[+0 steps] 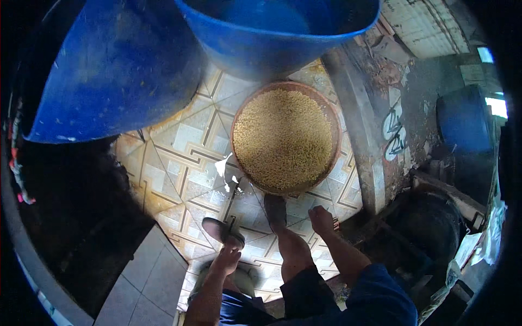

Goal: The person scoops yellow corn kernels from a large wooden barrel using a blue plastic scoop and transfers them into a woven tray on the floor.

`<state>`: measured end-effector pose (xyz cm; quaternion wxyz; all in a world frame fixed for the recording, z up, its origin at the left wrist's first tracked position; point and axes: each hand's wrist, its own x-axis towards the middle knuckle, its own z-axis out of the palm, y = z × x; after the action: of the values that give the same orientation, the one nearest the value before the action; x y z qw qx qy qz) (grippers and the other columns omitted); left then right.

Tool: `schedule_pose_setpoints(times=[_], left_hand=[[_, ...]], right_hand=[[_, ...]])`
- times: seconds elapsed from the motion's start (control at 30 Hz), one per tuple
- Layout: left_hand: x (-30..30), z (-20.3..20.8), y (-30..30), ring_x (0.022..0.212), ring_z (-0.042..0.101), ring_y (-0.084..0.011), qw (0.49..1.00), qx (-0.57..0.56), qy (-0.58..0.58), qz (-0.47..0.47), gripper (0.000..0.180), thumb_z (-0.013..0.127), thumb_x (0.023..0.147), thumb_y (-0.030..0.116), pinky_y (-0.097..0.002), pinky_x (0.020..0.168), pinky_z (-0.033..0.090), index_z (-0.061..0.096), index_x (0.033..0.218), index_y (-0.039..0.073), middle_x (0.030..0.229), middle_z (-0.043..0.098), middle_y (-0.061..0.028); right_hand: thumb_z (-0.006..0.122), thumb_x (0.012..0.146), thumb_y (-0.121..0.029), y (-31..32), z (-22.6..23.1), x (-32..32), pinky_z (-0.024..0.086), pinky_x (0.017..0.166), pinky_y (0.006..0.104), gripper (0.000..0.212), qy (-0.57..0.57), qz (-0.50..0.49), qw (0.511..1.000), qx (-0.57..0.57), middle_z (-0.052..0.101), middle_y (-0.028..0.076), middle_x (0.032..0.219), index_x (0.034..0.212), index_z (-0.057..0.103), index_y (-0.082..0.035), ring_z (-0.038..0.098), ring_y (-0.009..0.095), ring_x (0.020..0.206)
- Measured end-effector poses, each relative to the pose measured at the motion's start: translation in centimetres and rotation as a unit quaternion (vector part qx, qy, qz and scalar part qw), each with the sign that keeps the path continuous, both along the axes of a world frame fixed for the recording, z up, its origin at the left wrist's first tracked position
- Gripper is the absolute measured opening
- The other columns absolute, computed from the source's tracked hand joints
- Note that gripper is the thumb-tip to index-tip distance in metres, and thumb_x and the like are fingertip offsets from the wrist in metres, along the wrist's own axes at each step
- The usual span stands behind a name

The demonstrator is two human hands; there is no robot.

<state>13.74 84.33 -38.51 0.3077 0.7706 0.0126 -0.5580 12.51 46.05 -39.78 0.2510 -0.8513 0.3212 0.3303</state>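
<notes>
A wide round basket (283,141) with a brown rim, filled with small pale yellow beans or grains, sits on the tiled floor ahead of my feet. My right hand (322,221) is closed in a loose fist just below the basket's lower right edge, apart from it. Its curled fingers hide whatever may be inside. My left hand (231,255) hangs in front of my left leg, fingers bunched, near the dark shoe (216,229) on my left foot. I cannot make out anything in it. My other dark shoe (275,211) is close to the basket's near rim.
Two big blue tubs (119,70) (283,54) stand beyond the basket. White splashes (222,165) mark the patterned tiles (187,138). A raised ledge (361,125) runs along the right, with sandals (394,133) past it. A dark recess (65,201) lies at left beside a tiled block (147,266).
</notes>
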Motion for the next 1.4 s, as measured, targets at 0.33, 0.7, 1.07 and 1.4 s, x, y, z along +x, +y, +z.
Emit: schedule_pose_setpoints(times=[0.33, 0.7, 1.07, 1.4], left_hand=[[7.3, -6.1, -6.5, 0.066, 0.056, -0.0283, 0.975, -0.067, 0.113, 0.178, 0.022, 0.047, 0.084, 0.024, -0.0382, 0.061, 0.045, 0.054, 0.086, 0.004, 0.074, 0.057, -0.0123], [12.6, -22.8, -6.6, 0.075, 0.052, -0.0192, 0.954, 0.057, 0.068, 0.287, 0.062, 0.057, 0.078, 0.023, -0.033, 0.067, 0.043, 0.026, 0.13, 0.011, 0.092, 0.054, -0.0066], [20.3, -26.6, -13.4, 0.069, 0.05, -0.0134, 0.884, -0.119, 0.157, 0.425, 0.037, 0.049, 0.082, 0.015, -0.0236, 0.055, 0.042, 0.041, 0.118, 0.011, 0.091, 0.052, -0.0037], [18.8, -27.4, -11.5, 0.073, 0.057, -0.0194, 0.914, -0.159, -0.014, 0.372, 0.034, 0.051, 0.079, 0.01, -0.0303, 0.061, 0.048, 0.046, 0.113, 0.005, 0.091, 0.054, -0.0065]], right_hand=[[0.055, 0.081, -0.03, -5.5, -2.6, -7.1, 0.046, 0.073, 0.0385, 0.03, -0.055, -0.041, 0.997, -0.036, 0.06, 0.019, 0.084, 0.087, 0.059, -0.001, 0.059, 0.032, 0.084], [0.057, 0.08, -0.035, -13.8, -17.8, 2.6, 0.038, 0.088, 0.0378, 0.056, -0.157, -0.291, 0.942, -0.064, 0.051, 0.024, 0.111, 0.118, 0.042, 0.003, 0.049, 0.032, 0.105], [0.039, 0.089, -0.038, -28.2, -26.6, 11.6, 0.04, 0.068, 0.0364, 0.042, -0.394, 0.147, 0.906, -0.037, 0.054, 0.015, 0.08, 0.101, 0.052, 0.001, 0.052, 0.026, 0.076], [0.04, 0.088, -0.047, -23.5, -25.1, 12.1, 0.039, 0.052, 0.0315, 0.05, -0.204, -0.204, 0.957, -0.009, 0.052, -0.001, 0.065, 0.089, 0.059, -0.001, 0.048, 0.011, 0.06]])
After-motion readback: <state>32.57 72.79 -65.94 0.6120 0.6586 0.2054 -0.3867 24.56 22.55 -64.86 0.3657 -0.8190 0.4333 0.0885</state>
